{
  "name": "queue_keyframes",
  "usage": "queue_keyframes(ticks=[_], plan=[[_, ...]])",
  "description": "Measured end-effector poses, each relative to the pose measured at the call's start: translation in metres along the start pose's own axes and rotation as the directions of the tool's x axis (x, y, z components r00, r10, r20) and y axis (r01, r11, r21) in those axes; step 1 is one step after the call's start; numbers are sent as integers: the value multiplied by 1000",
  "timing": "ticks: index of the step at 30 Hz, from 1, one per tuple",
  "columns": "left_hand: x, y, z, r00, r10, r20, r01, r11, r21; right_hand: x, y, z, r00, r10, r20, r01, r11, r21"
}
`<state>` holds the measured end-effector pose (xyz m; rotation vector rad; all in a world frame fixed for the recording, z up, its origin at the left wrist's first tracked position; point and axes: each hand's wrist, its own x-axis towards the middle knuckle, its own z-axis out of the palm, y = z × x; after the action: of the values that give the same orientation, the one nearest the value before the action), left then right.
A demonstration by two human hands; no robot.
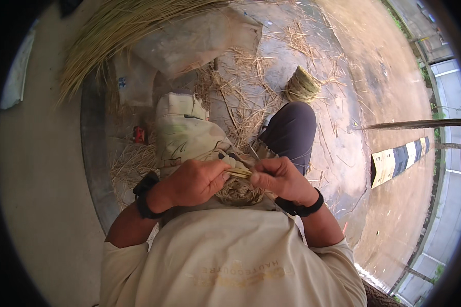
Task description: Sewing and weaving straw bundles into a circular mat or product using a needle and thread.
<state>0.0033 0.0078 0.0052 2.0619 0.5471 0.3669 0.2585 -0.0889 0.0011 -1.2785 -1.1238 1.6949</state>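
Note:
My left hand (200, 180) is closed, pinching one end of a short length of straw strands (239, 173) between thumb and fingers. On the other end, my right hand (283, 179) grips the same strands with its thumb pressed on top. Just below them, in my lap, lies a round coil of woven straw (239, 193), partly covered by both hands. A pale, stained cloth (189, 138) is draped over my left leg, while dark trousers (290, 130) show on the right one.
Long straw stalks (123, 33) lie in a bundle at the far left, beside a crumpled plastic sheet (189, 43). Loose straw bits (241, 97) litter the ground. Past my right knee sits a coiled straw braid (303, 85). A striped barrier (400, 162) stands at the right.

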Motion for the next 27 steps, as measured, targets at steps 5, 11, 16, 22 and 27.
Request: queue_keyframes(ticks=[5,11,16,22,27], plan=[[7,4,-10,997,2,75,-5,999,41,4,-16,6,999,23,-28,-27,989,-145],[15,7,-23,991,5,133,6,997,-80,11,-15,8,919,-395,6,324,746,-582],[16,7,-17,997,42,72,-43,999,12,13,-11,8,878,-477,34,378,650,-659],[22,9,-13,998,41,46,-44,997,58,10,-16,-17,958,-141,-249,154,987,36],[21,8,-13,995,45,87,-53,995,88,44,-61,8,988,-114,-104,151,846,512]])
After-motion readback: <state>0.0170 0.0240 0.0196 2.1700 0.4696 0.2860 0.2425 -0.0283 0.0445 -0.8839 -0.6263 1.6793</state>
